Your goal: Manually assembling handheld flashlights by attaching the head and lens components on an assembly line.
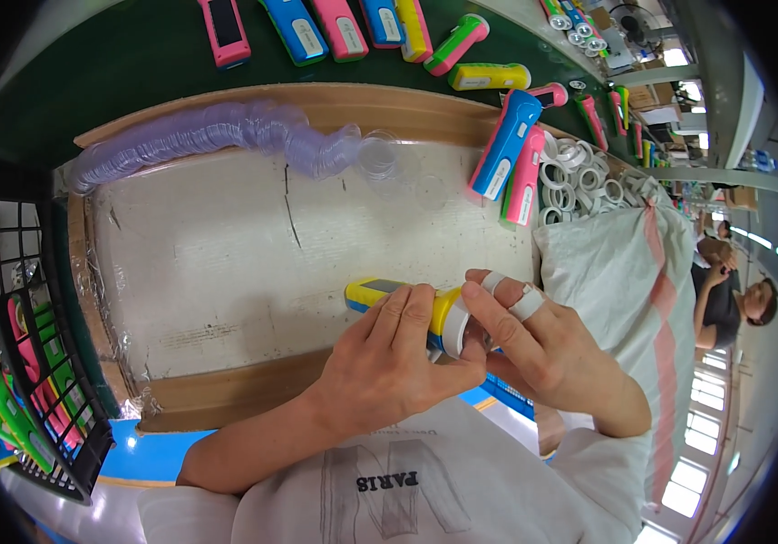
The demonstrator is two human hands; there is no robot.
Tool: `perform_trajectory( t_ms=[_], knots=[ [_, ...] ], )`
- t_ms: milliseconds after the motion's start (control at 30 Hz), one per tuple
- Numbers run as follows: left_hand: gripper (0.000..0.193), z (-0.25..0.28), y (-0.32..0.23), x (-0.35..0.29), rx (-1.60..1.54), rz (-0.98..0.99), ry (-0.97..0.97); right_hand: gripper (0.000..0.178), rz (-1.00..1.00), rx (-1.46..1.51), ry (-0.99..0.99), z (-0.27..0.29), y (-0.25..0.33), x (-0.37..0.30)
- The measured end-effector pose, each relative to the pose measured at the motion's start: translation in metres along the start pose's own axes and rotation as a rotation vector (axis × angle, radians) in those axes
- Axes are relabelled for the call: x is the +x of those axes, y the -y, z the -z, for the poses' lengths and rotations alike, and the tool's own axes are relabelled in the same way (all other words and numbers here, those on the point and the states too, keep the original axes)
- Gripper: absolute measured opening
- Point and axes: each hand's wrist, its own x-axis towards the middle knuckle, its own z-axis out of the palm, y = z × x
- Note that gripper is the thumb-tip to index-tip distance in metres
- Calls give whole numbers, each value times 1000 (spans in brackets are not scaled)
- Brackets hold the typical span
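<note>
In the head view, my left hand point(384, 358) gripped the yellow-and-blue flashlight point(366, 292) by its body over the near side of the cardboard tray point(235, 392), probably to steady it, with its white rim point(456, 330) turned rightward, within easy reach of my other hand. My right hand point(543, 349), 2 white bands around its fingers, was curled at that rim; its fingertips were partly hidden, so I could not tell what they gripped. Clear discs point(194, 138) overlapped in a long row along the tray's far side, seemingly for easy picking. White rings point(579, 181) were heaped at right, beside 2 more flashlights point(509, 136).
</note>
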Motion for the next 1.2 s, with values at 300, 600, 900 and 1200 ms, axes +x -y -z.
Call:
perform_trajectory(
  t_ms=[300,600,900,1200],
  knots=[
    [13,9,-2,-1,-119,19,94,60,252,64,66,1,-9,2],
    [15,6,1,0,-51,-33,25,53,-70,-71,-11,-2,15,-2],
    [12,6,-5,-1,-103,49,79,60,383,-27,81,-1,-16,6],
    [13,9,-3,0,-8,-30,41,63,-72,97,37,0,2,1]
  ],
)
